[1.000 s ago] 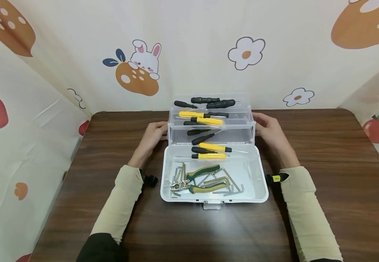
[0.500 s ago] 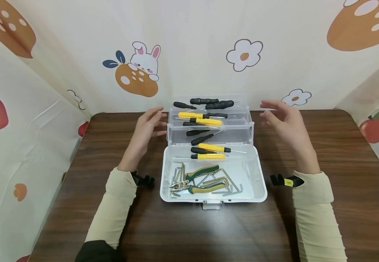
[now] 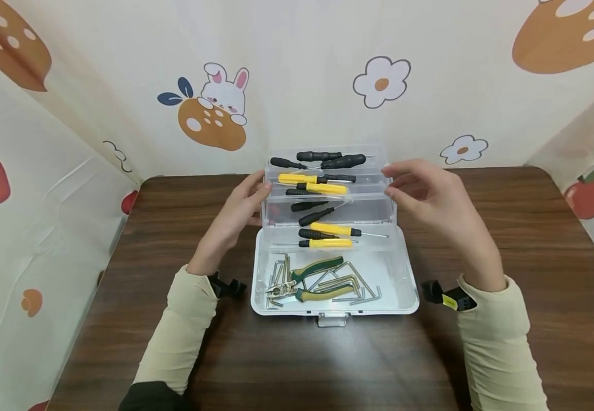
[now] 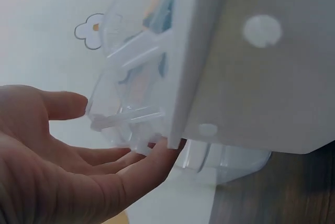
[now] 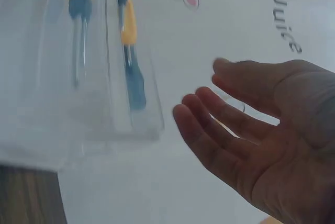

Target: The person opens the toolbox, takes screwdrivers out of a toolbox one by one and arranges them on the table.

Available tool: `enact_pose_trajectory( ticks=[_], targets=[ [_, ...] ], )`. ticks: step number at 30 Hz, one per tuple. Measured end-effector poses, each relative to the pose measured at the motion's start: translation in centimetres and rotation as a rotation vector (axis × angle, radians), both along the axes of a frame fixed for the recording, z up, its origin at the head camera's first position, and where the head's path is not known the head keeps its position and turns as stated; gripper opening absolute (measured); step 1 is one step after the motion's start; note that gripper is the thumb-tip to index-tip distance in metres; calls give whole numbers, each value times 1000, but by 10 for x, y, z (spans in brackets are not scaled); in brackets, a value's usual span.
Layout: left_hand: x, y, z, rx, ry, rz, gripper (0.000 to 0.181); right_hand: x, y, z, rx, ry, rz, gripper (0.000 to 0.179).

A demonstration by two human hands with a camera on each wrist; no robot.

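Looks like smooth plastic in the toolbox base [image 3: 395,285], clear glossy plastic in the trays [image 3: 375,214], metal in the hex keys [image 3: 363,281]; shows satiny wood grain on the table [image 3: 302,368], matt cloth on the sleeves [image 3: 177,328].

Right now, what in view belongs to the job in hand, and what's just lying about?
Likely the job:
- left hand and right hand, both at the trays
- white toolbox
- clear plastic trays
- screwdrivers
- green-handled pliers
- hex keys

Seemingly just around:
- wooden table
- rabbit-print backdrop
- wrist cameras
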State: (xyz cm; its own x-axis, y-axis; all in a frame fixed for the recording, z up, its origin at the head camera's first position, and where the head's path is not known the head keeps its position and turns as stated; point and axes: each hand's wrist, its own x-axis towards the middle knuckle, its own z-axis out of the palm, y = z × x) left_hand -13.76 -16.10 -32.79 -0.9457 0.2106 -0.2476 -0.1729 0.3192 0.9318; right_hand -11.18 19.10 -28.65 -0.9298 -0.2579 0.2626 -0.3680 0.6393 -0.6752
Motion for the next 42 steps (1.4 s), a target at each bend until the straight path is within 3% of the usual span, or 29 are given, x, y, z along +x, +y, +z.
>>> enact_pose_trajectory(
  ticks=[5, 8, 12, 22, 27, 42],
  targets=[
    [-2, 1, -2, 22, 3, 17, 57, 4, -20, 0, 112, -18, 150, 33],
    [-2, 1, -3, 33, 3, 18, 55, 6, -33, -4, 142, -90, 231, 30],
    [-2, 2, -4, 41, 1, 16, 54, 10, -48, -12, 217, -163, 282, 28],
    [-3, 2, -4, 54, -4, 14, 53, 7, -72, -18, 427, -164, 293, 25],
    [-2, 1, -7, 58, -9, 16, 53, 3, -82, -20, 520, -124, 334, 23],
    [-1, 0, -4, 58, -9, 7, 54, 2, -83, -16, 569, -70, 332, 24]
  ],
)
